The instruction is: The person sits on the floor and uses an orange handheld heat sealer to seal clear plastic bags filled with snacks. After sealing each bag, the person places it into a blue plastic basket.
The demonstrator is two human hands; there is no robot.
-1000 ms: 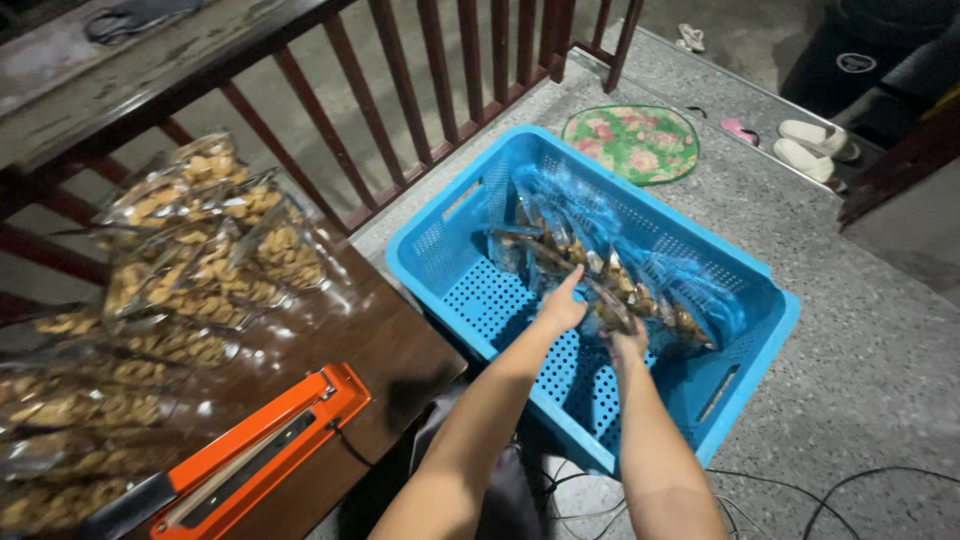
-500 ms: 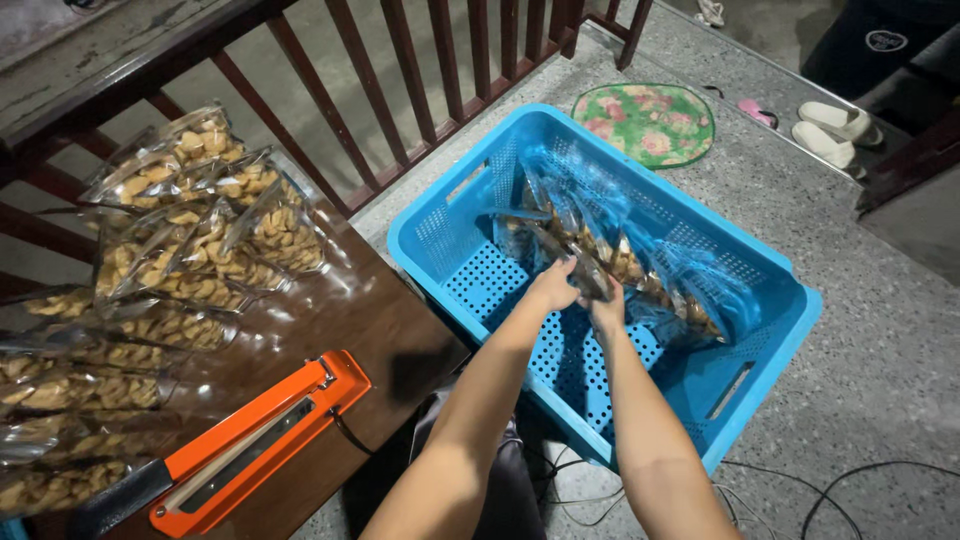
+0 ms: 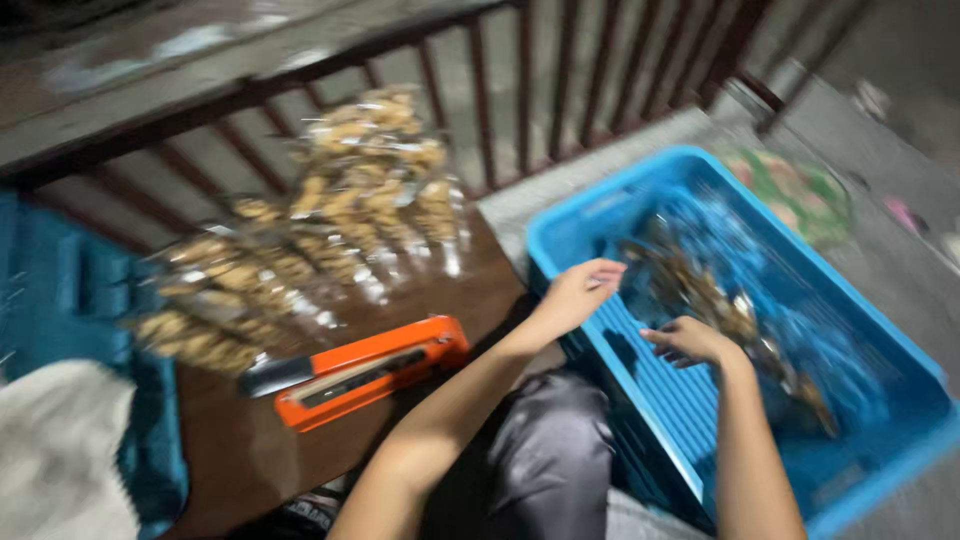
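Reaching into the blue crate (image 3: 900, 370), both hands hovered over clear snack bags (image 3: 720, 300) lying inside; the left hand (image 3: 578, 293) was loosely curled, the right hand (image 3: 690, 340) spread, seemingly touching nothing through the blur. An orange sealer (image 3: 365, 368) lay on the table (image 3: 240, 450).

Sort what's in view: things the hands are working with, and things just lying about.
In hand: left hand, right hand, blue crate, clear snack bags in crate.
Lying about: orange sealer, packed bags on table, patterned plate.
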